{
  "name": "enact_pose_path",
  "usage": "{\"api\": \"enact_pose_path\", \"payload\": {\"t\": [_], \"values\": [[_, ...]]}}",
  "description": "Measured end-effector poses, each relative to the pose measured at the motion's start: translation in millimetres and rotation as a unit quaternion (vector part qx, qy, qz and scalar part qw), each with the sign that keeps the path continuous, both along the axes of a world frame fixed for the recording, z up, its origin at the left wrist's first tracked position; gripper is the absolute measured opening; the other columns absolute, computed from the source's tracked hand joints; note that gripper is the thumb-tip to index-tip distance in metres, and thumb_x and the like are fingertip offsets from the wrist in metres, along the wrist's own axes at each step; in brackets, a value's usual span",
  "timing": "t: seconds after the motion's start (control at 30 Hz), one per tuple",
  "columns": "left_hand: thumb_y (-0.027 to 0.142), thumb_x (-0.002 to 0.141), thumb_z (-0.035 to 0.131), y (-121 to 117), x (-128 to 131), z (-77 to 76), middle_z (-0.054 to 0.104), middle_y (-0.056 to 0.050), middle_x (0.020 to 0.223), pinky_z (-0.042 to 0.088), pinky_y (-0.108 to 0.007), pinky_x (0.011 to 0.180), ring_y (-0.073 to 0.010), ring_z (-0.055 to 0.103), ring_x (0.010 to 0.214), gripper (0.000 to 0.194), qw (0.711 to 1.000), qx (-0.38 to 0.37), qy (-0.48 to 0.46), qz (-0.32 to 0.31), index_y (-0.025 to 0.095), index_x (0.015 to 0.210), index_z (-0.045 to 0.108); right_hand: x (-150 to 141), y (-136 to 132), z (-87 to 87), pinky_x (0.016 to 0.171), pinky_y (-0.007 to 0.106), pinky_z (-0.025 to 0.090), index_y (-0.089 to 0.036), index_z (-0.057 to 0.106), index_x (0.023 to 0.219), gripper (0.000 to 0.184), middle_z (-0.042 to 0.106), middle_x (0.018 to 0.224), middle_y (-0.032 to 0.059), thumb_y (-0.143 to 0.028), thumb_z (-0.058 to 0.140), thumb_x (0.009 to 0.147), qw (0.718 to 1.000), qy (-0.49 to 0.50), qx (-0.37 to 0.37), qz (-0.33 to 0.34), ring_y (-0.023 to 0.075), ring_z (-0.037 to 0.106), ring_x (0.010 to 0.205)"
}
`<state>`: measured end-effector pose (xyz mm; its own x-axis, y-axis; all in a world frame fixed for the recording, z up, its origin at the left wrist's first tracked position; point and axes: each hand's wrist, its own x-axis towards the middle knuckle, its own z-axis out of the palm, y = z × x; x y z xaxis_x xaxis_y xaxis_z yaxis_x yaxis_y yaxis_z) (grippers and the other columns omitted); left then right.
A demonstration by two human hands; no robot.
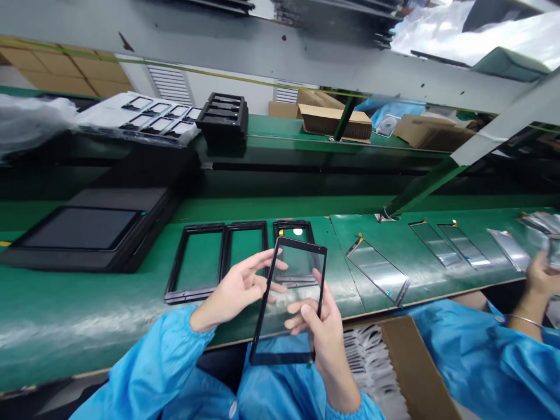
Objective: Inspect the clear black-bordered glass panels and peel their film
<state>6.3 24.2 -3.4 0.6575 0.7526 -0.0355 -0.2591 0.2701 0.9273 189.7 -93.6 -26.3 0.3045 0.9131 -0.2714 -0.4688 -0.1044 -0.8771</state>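
I hold a black-bordered glass touch panel (265,318) upright over the near edge of the green conveyor belt (109,303). My left hand (238,289) grips its left edge, with fingers reaching across behind the glass. My right hand (321,326) holds the right edge and lower part, thumb on the front. Three black rectangular frames (199,262) lie side by side on the belt just beyond my hands. Both my sleeves are blue.
Several clear film-covered panels (378,271) lie along the belt to the right. A co-worker's hand (540,280) in a blue sleeve works at the far right. A cardboard box (406,361) of stacked parts sits below right. Dark trays (87,230) and stacked black holders (223,119) stand left and behind.
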Motion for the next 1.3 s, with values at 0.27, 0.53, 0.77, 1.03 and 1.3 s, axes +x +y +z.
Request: {"api": "enact_pose_path", "payload": {"t": [0.27, 0.53, 0.77, 1.03, 1.3], "values": [[0.024, 0.092, 0.081, 0, 2, -2.7, 0.069, -0.025, 0.142, 0.065, -0.03, 0.07, -0.0261, 0.084, 0.083, 0.066, 0.999, -0.013, 0.018, 0.028, 0.021, 0.154, 0.058, -6, -1, 3.2, 0.049, 0.02, 0.057, -0.016, 0.03, 0.166, 0.1, 0.082, 0.084, 0.0065, -0.042, 0.088, 0.088, 1.0, 0.008, -0.005, -0.019, 0.0195, 0.078, 0.059], [0.052, 0.087, 0.089, -39, -3, -19.9, 0.084, -0.017, 0.113, 0.065, -0.037, 0.093, -0.0335, 0.081, 0.107, 0.051, 0.984, -0.103, 0.054, 0.135, 0.016, 0.124, 0.083, -14, 12, -15.1, 0.076, 0.03, 0.065, -0.028, 0.035, 0.16, 0.093, 0.081, 0.122, 0.0115, -0.043, 0.09, 0.087, 0.989, 0.077, 0.028, -0.124, 0.025, 0.083, 0.099], [0.061, 0.093, 0.079, -35, -9, 13.4, 0.082, -0.018, 0.119, 0.067, -0.03, 0.063, -0.028, 0.083, 0.084, 0.053, 0.985, -0.055, 0.065, 0.148, 0.015, 0.118, 0.083, -19, -16, -37.5, 0.071, 0.04, 0.067, -0.025, 0.065, 0.14, 0.073, 0.079, 0.128, 0.0164, -0.048, 0.097, 0.078, 0.993, 0.098, -0.021, -0.066, 0.0337, 0.082, 0.099], [0.059, 0.096, 0.075, -45, -6, 28.2, 0.084, -0.019, 0.114, 0.069, -0.032, 0.07, -0.0274, 0.084, 0.078, 0.056, 0.985, -0.023, 0.101, 0.136, 0.013, 0.128, 0.08, -22, -33, -47.1, 0.062, 0.035, 0.066, -0.038, 0.069, 0.135, 0.058, 0.081, 0.121, 0.0075, -0.045, 0.093, 0.083, 0.99, 0.091, -0.01, -0.11, 0.0273, 0.083, 0.088], [0.04, 0.101, 0.069, -29, -12, 38.6, 0.079, -0.009, 0.132, 0.064, -0.034, 0.095, -0.0302, 0.081, 0.11, 0.041, 0.941, 0.177, 0.247, 0.151, 0.024, 0.138, 0.078, -28, -34, -50.4, 0.064, 0.04, 0.069, -0.031, 0.073, 0.126, 0.054, 0.083, 0.115, 0.0093, -0.047, 0.096, 0.079, 0.99, 0.073, -0.001, -0.119, 0.0306, 0.084, 0.087]]}}
